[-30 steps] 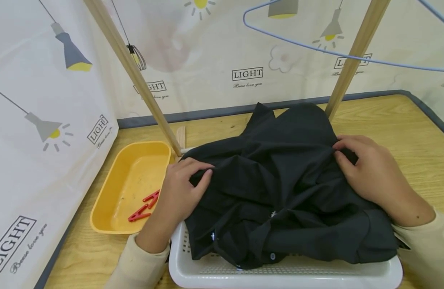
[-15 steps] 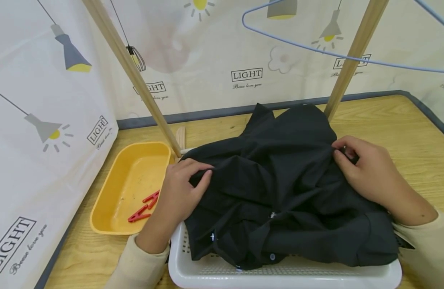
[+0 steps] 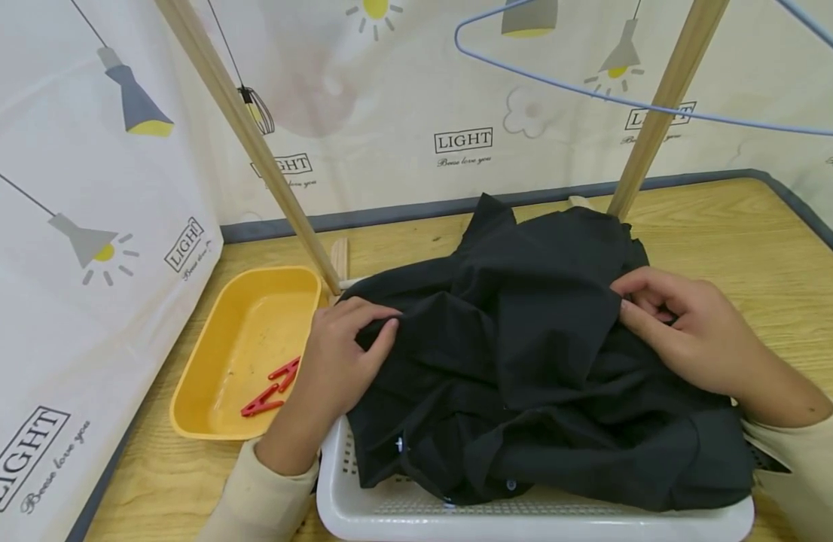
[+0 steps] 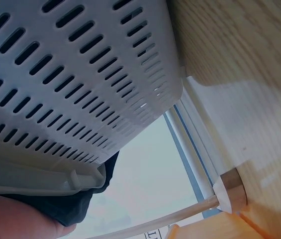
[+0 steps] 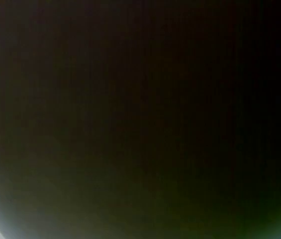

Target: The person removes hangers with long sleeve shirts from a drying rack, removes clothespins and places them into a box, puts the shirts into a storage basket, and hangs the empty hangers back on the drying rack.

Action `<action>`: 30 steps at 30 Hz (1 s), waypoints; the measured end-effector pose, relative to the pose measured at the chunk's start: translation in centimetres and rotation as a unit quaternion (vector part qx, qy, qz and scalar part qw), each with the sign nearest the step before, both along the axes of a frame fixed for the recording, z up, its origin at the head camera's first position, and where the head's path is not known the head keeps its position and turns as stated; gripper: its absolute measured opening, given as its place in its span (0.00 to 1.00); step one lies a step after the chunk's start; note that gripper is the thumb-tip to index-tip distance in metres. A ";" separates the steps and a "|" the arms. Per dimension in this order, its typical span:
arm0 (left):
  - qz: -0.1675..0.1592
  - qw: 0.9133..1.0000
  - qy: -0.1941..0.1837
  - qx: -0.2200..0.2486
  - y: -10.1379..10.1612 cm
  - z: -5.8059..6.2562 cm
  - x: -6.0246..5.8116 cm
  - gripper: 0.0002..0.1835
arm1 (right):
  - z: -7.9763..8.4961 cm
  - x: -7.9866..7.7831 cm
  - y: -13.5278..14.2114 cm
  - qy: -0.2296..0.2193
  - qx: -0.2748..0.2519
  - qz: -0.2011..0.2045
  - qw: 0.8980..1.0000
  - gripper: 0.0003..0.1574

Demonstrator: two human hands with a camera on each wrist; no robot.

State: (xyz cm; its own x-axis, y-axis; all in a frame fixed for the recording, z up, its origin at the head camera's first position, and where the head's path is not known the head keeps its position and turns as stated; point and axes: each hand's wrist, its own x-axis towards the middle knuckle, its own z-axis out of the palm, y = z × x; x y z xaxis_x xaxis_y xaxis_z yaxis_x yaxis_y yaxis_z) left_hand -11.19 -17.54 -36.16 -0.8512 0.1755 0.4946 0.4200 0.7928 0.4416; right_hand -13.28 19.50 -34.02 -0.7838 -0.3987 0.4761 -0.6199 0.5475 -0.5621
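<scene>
A crumpled black shirt (image 3: 457, 339) with small buttons lies heaped over a white perforated basket (image 3: 545, 523) in the head view. My left hand (image 3: 342, 350) pinches its cloth at the left side between thumb and fingers. At the right side, my right hand (image 3: 694, 331) pinches a fold of the same shirt. In the left wrist view, part of the left hand (image 4: 18, 221) shows below the basket's slotted wall (image 4: 70, 64), with black cloth beside it. The right wrist view is almost wholly dark.
Left of the basket stands a yellow tub (image 3: 233, 339) holding red clothespins (image 3: 262, 401). Two wooden poles (image 3: 254, 143) rise behind the shirt. A blue hanger (image 3: 572, 86) hangs at the upper right. Printed sheeting (image 3: 389, 98) borders the wooden table (image 3: 742, 226).
My right hand has moved a little toward me, drawing a fold of the shirt with it. The shirt's far right part has sunk and a fold now drapes over the middle. My left hand stays put.
</scene>
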 end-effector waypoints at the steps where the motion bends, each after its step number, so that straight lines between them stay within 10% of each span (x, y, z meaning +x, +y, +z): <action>1: 0.001 1.000 -0.001 -0.001 0.0 0.0 0.0 0.08 | 0.1 0.1 0.0 0.001 0.001 0.014 1.000 0.19; 10: -0.001 1.000 -0.008 0.003 0.0 0.0 -0.1 0.08 | 0.3 1.0 -0.1 0.029 0.023 0.189 0.981 0.25; 16: -0.003 1.000 -0.007 0.003 -0.1 -0.1 -0.1 0.08 | 0.1 0.8 0.0 -0.039 0.012 0.256 0.966 0.26; 22: -0.013 1.000 -0.004 0.011 -0.1 -0.1 -0.2 0.08 | 0.0 0.5 -0.1 -0.080 0.034 0.241 0.967 0.25; 30: -0.013 1.000 -0.008 0.015 -0.1 0.0 -0.2 0.08 | -0.3 0.3 -0.8 -0.005 0.076 0.219 0.973 0.23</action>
